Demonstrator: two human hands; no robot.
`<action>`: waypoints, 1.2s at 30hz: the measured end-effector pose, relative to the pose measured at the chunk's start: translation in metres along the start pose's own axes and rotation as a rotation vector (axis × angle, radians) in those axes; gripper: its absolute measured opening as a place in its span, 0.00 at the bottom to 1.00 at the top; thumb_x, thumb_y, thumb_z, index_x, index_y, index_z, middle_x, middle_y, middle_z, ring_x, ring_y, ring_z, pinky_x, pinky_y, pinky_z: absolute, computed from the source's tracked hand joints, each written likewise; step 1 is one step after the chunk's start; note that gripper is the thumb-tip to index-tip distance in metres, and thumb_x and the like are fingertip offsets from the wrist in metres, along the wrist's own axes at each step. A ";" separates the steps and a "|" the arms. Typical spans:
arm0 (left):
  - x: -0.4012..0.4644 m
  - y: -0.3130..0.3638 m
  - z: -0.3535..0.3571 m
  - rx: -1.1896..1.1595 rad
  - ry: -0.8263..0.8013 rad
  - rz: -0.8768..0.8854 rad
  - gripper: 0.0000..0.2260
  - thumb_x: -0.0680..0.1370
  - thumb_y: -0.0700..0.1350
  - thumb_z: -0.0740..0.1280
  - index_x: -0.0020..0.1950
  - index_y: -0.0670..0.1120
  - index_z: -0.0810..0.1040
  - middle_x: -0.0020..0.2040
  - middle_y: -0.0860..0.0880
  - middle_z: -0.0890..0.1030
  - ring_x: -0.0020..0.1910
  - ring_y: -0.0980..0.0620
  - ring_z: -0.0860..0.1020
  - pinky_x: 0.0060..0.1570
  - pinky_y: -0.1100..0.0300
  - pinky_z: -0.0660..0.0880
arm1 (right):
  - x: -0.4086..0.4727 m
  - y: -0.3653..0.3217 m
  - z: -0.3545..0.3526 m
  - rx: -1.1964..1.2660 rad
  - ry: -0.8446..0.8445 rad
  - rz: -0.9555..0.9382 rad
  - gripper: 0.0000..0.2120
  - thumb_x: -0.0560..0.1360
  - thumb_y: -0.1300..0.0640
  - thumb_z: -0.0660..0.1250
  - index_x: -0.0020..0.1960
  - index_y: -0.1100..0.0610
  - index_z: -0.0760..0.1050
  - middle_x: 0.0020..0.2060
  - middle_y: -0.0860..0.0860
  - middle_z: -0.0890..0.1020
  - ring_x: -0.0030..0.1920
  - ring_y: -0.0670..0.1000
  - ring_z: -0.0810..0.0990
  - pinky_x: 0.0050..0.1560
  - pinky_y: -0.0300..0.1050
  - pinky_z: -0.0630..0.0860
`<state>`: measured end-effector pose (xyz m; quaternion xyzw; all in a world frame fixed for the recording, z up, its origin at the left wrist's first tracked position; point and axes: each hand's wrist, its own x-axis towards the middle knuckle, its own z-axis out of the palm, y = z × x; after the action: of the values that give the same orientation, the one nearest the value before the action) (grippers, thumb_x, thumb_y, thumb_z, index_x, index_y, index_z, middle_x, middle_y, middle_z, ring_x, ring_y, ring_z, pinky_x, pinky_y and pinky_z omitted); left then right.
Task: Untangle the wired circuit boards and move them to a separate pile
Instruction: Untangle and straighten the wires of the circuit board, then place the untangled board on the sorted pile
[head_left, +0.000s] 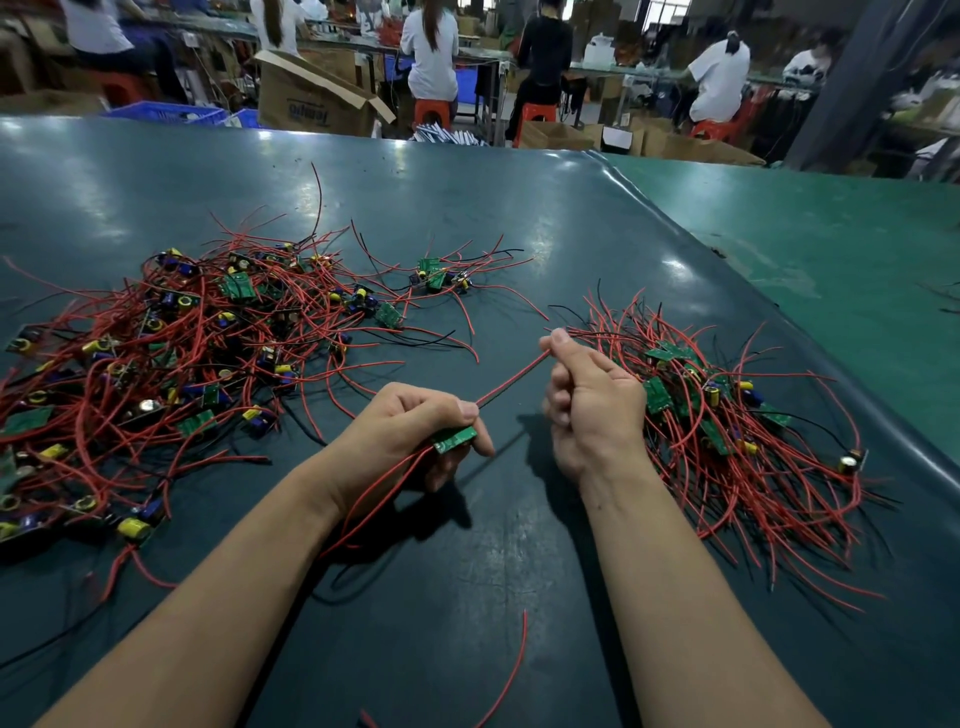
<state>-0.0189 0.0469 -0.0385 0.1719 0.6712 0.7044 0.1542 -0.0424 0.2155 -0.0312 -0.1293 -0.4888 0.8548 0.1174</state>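
Left hand (415, 431) grips small green circuit board (456, 439) at frame ctr; right hand (587, 400) pinches its taut red wire (511, 378) above dark green desk (467, 208), btwn two wire piles.

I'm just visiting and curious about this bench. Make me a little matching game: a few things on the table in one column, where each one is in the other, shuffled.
Things:
1. tangled pile
2. sorted pile
3. green circuit board
4. stretched red wire

Places:
A. in the left hand
B. on the table's right side
C. between both hands, pinched by the right hand
D. on the table's left side

Pairs: 1-D, 2-B, 3-A, 4-C
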 end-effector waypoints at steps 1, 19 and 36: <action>0.000 0.000 0.000 -0.008 0.005 0.005 0.14 0.76 0.49 0.65 0.37 0.43 0.84 0.25 0.49 0.70 0.20 0.54 0.67 0.22 0.67 0.61 | 0.000 0.001 0.001 0.048 0.018 0.014 0.08 0.78 0.61 0.67 0.40 0.60 0.77 0.22 0.47 0.73 0.18 0.42 0.64 0.17 0.32 0.56; 0.003 0.006 -0.003 -0.187 -0.026 -0.105 0.20 0.76 0.59 0.60 0.61 0.51 0.82 0.18 0.51 0.62 0.13 0.58 0.59 0.17 0.73 0.59 | -0.025 0.003 -0.001 -0.681 -0.761 0.146 0.12 0.77 0.47 0.68 0.40 0.53 0.78 0.24 0.45 0.73 0.19 0.44 0.67 0.18 0.35 0.60; 0.009 0.005 -0.026 -0.540 0.349 0.078 0.14 0.80 0.42 0.58 0.62 0.43 0.77 0.24 0.53 0.61 0.21 0.56 0.59 0.22 0.66 0.59 | -0.006 -0.013 -0.003 0.042 0.356 -0.394 0.12 0.81 0.50 0.64 0.46 0.59 0.76 0.41 0.54 0.85 0.29 0.52 0.83 0.21 0.38 0.73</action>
<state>-0.0388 0.0272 -0.0345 0.0272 0.4692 0.8813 0.0497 -0.0348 0.2224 -0.0205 -0.1775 -0.4584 0.7892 0.3682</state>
